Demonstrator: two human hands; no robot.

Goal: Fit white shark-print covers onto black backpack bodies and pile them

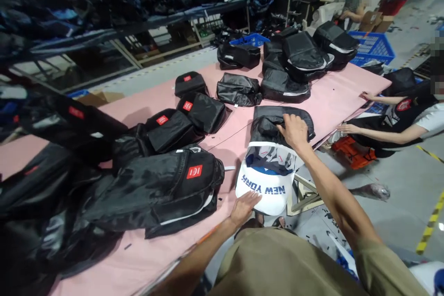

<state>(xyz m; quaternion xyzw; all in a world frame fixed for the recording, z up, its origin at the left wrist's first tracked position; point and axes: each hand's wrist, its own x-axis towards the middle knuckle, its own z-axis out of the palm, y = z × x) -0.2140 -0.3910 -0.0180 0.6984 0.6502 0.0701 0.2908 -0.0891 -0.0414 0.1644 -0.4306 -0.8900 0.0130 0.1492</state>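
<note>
In front of me at the table's near edge lies a black bag with a white panel [267,199] lettered "NEW YORK" in blue, upside down to me. Its mouth gapes toward me and shows a grey patterned lining [272,156]. My left hand [244,209] holds the panel's left edge, fingers on top and thumb hidden. On the black fabric [265,125] farther back rests my right hand [296,133], fingers bent and thumb apart. Left of it lies a large black backpack [138,189] with a red label.
Several black bags [204,111] with red labels lie along the pink tabletop [229,157]. More are piled [305,53] at its far end, near a blue crate [374,46]. A co-worker's arms [388,134] reach the right edge. A laden rack [138,23] stands behind.
</note>
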